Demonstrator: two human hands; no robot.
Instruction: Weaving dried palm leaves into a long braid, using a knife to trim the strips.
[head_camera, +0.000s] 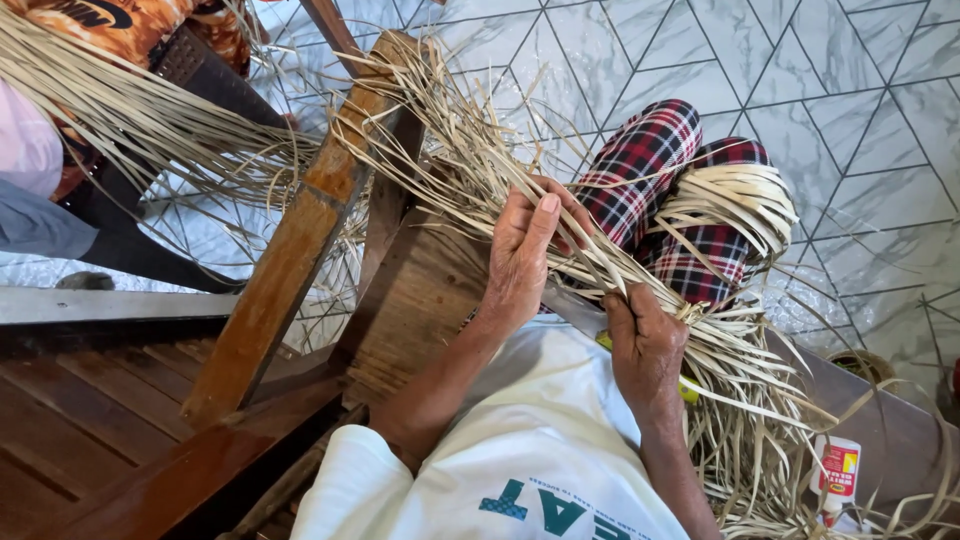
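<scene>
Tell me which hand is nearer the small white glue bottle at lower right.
Right. The right hand grips the pale straw strips up and to the left of the glue bottle; the left hand holds them farther off, up the bundle.

Your left hand wraps the pale reed strips, so your palm and most fingertips are hidden. Your right hand covers a yellow object; can't tell what it is. The strips run off the top left and bottom right edges. The glue bottle is half buried in strips. A second person at left is cut by the frame, only clothing shows. Your knee in plaid trousers disappears under coiled strips.
</scene>
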